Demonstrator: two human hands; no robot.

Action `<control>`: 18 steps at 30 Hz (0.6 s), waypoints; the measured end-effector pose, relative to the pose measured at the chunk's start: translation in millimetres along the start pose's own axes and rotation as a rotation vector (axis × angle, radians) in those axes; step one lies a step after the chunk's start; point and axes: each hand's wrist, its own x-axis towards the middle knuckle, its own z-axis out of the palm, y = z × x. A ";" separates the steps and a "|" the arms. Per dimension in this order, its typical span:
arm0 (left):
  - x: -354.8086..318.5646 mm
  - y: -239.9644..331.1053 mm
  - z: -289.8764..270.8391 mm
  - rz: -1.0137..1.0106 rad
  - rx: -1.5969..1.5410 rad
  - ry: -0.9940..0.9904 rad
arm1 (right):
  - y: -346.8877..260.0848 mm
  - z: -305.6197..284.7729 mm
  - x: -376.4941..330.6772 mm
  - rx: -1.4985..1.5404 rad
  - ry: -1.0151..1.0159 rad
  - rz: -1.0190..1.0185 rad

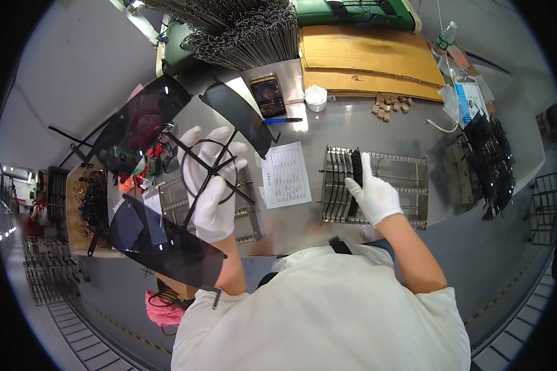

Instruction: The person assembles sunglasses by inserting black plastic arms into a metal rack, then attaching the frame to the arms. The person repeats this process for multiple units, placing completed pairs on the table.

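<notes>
My left hand (211,216), in a white glove, is closed round the wire arms of a black wire hanging frame (213,168) with a ring and crossed arms. Dark tinted curved panels hang on the frame: a large panel (143,117) at the far left, a narrower panel (234,116) beyond my fingers, and a near panel (167,244) by my left forearm. My gloved right hand (379,199) pinches a dark curved panel (356,167), seen nearly edge-on, at a slotted metal rack (405,190). Several thin dark pieces stand in that rack's left part.
A printed sheet (286,174) lies between my hands, with a phone (267,98) and blue pen (284,120) beyond. Wire hooks (247,37) are heaped behind, beside cardboard (368,59). Small brown blocks (387,108) lie near it. More dark panels (492,164) stand far right.
</notes>
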 end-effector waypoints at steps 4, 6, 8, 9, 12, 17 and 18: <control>-1.1 -8.2 -2.2 -0.023 -0.025 -0.019 | -12.3 -5.4 2.4 0.053 -0.092 -0.069; -1.7 -4.2 3.5 -0.025 -0.041 0.015 | -23.0 -10.5 5.0 0.033 -0.160 -0.012; -1.6 1.9 11.0 -0.021 -0.027 0.061 | -17.4 -11.1 8.6 0.040 -0.184 0.025; -3.3 6.9 10.9 -0.009 -0.001 0.071 | -9.0 -13.1 7.5 0.017 -0.154 0.017; -8.5 6.3 7.9 -0.024 -0.027 0.068 | 7.5 -23.8 1.5 -0.096 0.023 -0.045; -15.7 -27.7 40.5 -0.477 -0.394 -0.114 | -59.3 -63.8 -23.3 0.435 0.304 -0.460; -14.4 -35.1 38.1 -0.508 -0.593 -0.185 | -69.2 -72.5 -28.2 0.682 -0.021 -0.262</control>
